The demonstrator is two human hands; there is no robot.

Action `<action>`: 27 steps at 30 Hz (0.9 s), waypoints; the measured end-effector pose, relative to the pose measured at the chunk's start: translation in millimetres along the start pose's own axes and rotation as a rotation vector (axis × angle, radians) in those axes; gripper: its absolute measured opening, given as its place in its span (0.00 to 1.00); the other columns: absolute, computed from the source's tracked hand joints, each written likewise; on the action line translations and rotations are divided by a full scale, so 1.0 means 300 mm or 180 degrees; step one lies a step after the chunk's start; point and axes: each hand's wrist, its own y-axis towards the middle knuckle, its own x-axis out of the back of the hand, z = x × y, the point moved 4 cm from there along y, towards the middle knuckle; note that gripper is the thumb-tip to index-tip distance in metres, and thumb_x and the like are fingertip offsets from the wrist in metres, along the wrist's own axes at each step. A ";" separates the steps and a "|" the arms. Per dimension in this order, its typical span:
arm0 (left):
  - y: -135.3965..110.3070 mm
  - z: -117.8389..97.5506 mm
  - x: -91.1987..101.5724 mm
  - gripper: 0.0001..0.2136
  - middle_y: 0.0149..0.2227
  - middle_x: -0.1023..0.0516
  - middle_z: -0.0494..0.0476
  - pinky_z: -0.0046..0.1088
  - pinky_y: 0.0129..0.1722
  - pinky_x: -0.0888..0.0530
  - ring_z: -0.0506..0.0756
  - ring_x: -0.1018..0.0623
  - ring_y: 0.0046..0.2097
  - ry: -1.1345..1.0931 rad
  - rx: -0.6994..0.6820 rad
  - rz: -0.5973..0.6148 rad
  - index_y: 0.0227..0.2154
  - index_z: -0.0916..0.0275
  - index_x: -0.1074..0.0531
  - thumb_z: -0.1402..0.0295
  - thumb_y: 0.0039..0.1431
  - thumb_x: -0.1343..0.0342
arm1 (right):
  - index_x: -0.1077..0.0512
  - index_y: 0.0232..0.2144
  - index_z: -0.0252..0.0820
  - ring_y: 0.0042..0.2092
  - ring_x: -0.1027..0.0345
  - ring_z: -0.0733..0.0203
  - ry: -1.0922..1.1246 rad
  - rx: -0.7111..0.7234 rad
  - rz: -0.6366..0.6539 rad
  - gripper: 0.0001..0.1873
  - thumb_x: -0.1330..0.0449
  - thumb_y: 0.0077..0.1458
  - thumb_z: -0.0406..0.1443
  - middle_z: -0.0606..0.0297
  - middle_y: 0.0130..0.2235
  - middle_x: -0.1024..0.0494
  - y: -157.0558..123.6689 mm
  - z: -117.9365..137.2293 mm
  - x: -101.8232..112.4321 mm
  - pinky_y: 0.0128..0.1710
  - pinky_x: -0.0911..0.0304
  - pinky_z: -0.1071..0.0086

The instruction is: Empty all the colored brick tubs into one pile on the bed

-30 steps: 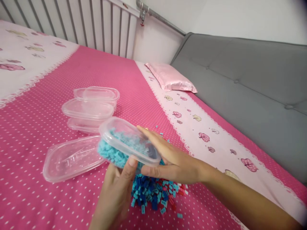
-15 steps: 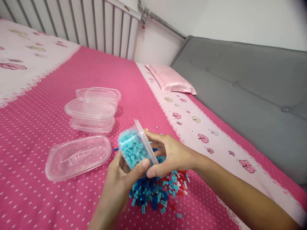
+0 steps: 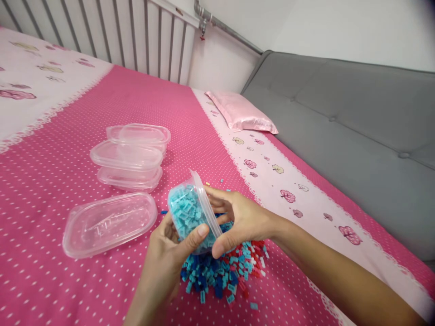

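Note:
A clear lidded plastic tub of light-blue pieces [image 3: 189,213] is held on its side above the bed by both hands. My left hand [image 3: 170,258] grips it from below with the thumb pressed on its near end. My right hand [image 3: 239,219] curls round its lid edge from the right, thumb under the tub. Beneath the hands lies a loose heap of blue, light-blue and red pieces [image 3: 222,271] on the pink dotted bedsheet [image 3: 50,190].
An empty clear tub [image 3: 107,224] lies to the left of the hands. Behind it stands a stack of clear tubs [image 3: 131,156]. A pink pillow [image 3: 241,113] lies at the far edge by the grey padded headboard [image 3: 340,136]. A white railing [image 3: 102,31] runs behind.
The tub has been turned from nearly flat onto its side, lid now facing right. Both hands shifted with it and stayed gripping it; since half a second ago very little has moved.

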 end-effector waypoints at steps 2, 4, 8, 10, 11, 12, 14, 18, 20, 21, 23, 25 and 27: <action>0.002 0.003 0.004 0.31 0.42 0.20 0.60 0.37 0.44 0.24 0.63 0.22 0.45 0.0025 -0.0002 0.0014 0.46 0.62 0.27 0.64 0.34 0.29 | 0.53 0.64 0.54 0.60 0.42 0.47 0.0011 0.0023 0.0004 0.66 0.24 0.26 0.38 0.55 0.63 0.41 -0.001 -0.005 0.001 0.55 0.36 0.51; 0.007 0.010 0.011 0.31 0.41 0.20 0.60 0.36 0.44 0.24 0.63 0.21 0.44 0.0037 0.0024 0.0058 0.46 0.62 0.27 0.65 0.34 0.29 | 0.53 0.64 0.54 0.60 0.42 0.47 0.0001 0.0026 -0.0006 0.66 0.24 0.26 0.38 0.55 0.63 0.41 -0.002 -0.008 0.003 0.54 0.36 0.51; 0.017 0.021 0.024 0.32 0.42 0.20 0.60 0.36 0.45 0.25 0.63 0.22 0.45 0.0041 0.0045 0.0110 0.48 0.62 0.28 0.67 0.34 0.29 | 0.53 0.64 0.53 0.61 0.43 0.46 0.0005 -0.0044 -0.0065 0.65 0.24 0.26 0.39 0.53 0.64 0.43 -0.002 -0.011 0.006 0.54 0.36 0.50; 0.020 0.025 0.026 0.33 0.42 0.20 0.61 0.36 0.45 0.25 0.63 0.22 0.46 0.0028 0.0036 0.0127 0.50 0.62 0.29 0.68 0.35 0.29 | 0.53 0.64 0.53 0.60 0.42 0.46 0.0044 -0.0041 -0.0036 0.65 0.24 0.26 0.39 0.53 0.63 0.42 0.002 -0.013 0.005 0.54 0.37 0.50; 0.022 0.027 0.027 0.33 0.42 0.20 0.61 0.36 0.45 0.25 0.63 0.22 0.46 0.0024 0.0033 0.0130 0.50 0.62 0.30 0.69 0.35 0.30 | 0.53 0.64 0.52 0.60 0.41 0.47 0.0055 -0.0029 -0.0019 0.65 0.24 0.26 0.39 0.53 0.63 0.42 0.004 -0.015 0.005 0.54 0.37 0.51; 0.023 0.029 0.028 0.33 0.42 0.20 0.61 0.36 0.46 0.25 0.63 0.22 0.47 0.0017 0.0023 0.0124 0.50 0.62 0.30 0.68 0.36 0.30 | 0.53 0.64 0.52 0.60 0.41 0.47 0.0051 -0.0014 -0.0005 0.65 0.24 0.26 0.40 0.53 0.63 0.42 0.007 -0.016 0.004 0.54 0.37 0.51; 0.023 0.030 0.030 0.33 0.42 0.20 0.60 0.36 0.46 0.25 0.63 0.23 0.47 0.0024 -0.0022 0.0101 0.51 0.62 0.30 0.67 0.37 0.30 | 0.53 0.65 0.52 0.60 0.41 0.46 0.0005 0.0036 -0.0012 0.65 0.25 0.26 0.41 0.53 0.63 0.42 0.010 -0.015 0.003 0.54 0.37 0.51; 0.019 0.022 0.038 0.32 0.42 0.20 0.60 0.36 0.46 0.25 0.63 0.22 0.46 0.0208 -0.0162 -0.0019 0.49 0.63 0.29 0.65 0.36 0.30 | 0.52 0.65 0.50 0.60 0.41 0.45 -0.0188 0.0187 -0.0042 0.63 0.25 0.29 0.44 0.52 0.63 0.41 0.007 0.006 -0.003 0.55 0.39 0.49; 0.015 0.015 0.038 0.31 0.42 0.20 0.60 0.36 0.46 0.25 0.63 0.22 0.45 0.0223 -0.0160 -0.0052 0.47 0.64 0.28 0.65 0.35 0.29 | 0.50 0.64 0.49 0.59 0.41 0.45 -0.0259 0.0256 -0.0016 0.60 0.27 0.31 0.46 0.53 0.62 0.39 0.001 0.019 -0.004 0.56 0.41 0.49; 0.014 0.014 0.035 0.31 0.42 0.20 0.61 0.37 0.45 0.24 0.63 0.21 0.45 0.0160 -0.0105 -0.0026 0.46 0.64 0.27 0.64 0.35 0.29 | 0.49 0.64 0.48 0.59 0.41 0.45 -0.0237 0.0292 0.0029 0.58 0.28 0.33 0.47 0.53 0.61 0.38 -0.002 0.024 -0.004 0.56 0.41 0.49; 0.011 0.014 0.027 0.30 0.42 0.20 0.62 0.38 0.44 0.24 0.64 0.22 0.45 -0.0012 0.0031 0.0048 0.46 0.64 0.27 0.62 0.36 0.30 | 0.48 0.63 0.48 0.58 0.40 0.46 -0.0141 0.0348 0.0115 0.52 0.32 0.39 0.50 0.55 0.60 0.36 -0.008 0.027 -0.002 0.55 0.40 0.49; 0.011 0.019 0.022 0.30 0.42 0.20 0.61 0.37 0.44 0.24 0.64 0.22 0.45 -0.0057 0.0081 0.0072 0.47 0.64 0.27 0.62 0.37 0.30 | 0.49 0.64 0.48 0.59 0.40 0.45 -0.0131 0.0325 0.0101 0.51 0.33 0.41 0.49 0.55 0.60 0.36 -0.011 0.021 0.006 0.54 0.39 0.48; 0.015 0.024 0.022 0.31 0.43 0.20 0.61 0.34 0.44 0.24 0.62 0.22 0.45 0.0069 -0.0006 0.0030 0.49 0.63 0.29 0.63 0.39 0.31 | 0.51 0.64 0.49 0.60 0.42 0.45 -0.0221 0.0235 0.0020 0.55 0.30 0.38 0.46 0.54 0.62 0.40 -0.007 0.009 0.018 0.54 0.39 0.48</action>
